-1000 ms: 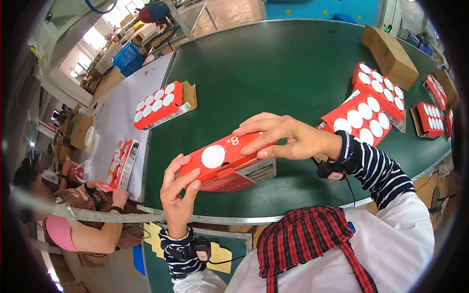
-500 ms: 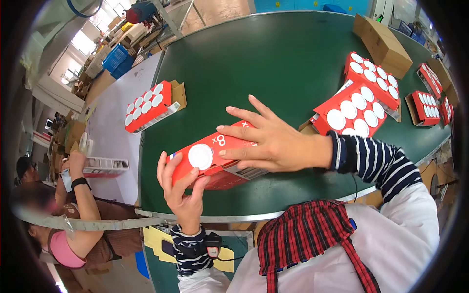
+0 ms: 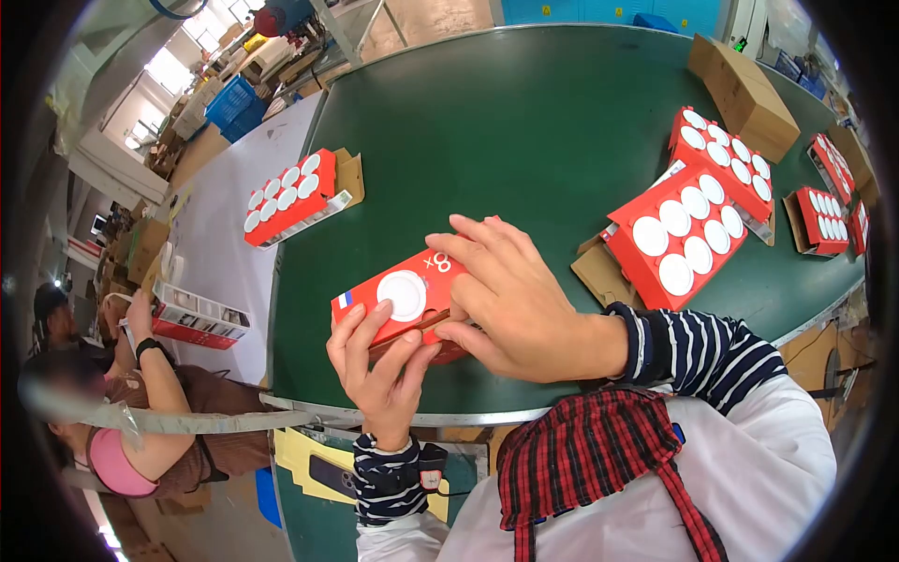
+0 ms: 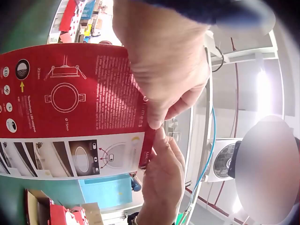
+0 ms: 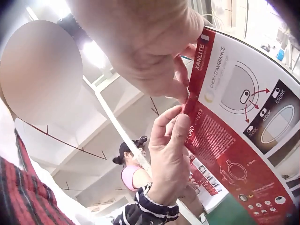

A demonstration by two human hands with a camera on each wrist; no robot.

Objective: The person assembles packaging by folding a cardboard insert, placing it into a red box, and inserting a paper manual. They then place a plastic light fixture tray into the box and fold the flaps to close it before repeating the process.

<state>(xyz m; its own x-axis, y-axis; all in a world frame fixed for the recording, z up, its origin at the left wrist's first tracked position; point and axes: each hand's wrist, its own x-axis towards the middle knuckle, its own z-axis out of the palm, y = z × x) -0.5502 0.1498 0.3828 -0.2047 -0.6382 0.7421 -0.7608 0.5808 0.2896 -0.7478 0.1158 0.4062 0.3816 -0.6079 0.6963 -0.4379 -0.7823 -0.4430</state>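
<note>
A red carton (image 3: 405, 292) with a white disc and "x8" on top sits at the table's near edge in the head view. My left hand (image 3: 379, 375) grips its left end, thumb and fingertips pinching the near top edge. Over the right part of the top lies my right hand (image 3: 524, 309), fingers bent across it and thumb tucked at a flap along that edge. In the left wrist view the carton (image 4: 70, 93) shows downlight drawings on its printed side. Both thumbs meet at the seam in the right wrist view, beside the carton's "XANLITE" corner (image 5: 200, 58).
Red cartons of white discs stand at left (image 3: 290, 199) and right (image 3: 688, 234) on the green table (image 3: 487, 122). A brown cardboard box (image 3: 744, 98) lies at the back right. Another person (image 3: 154, 412) at left handles a similar carton (image 3: 201, 314). A phone (image 3: 332, 476) rests below.
My right hand has gone from spread flat on the carton to bent, its thumb at the near edge. My left hand has shifted right along that edge. The other person's carton has turned.
</note>
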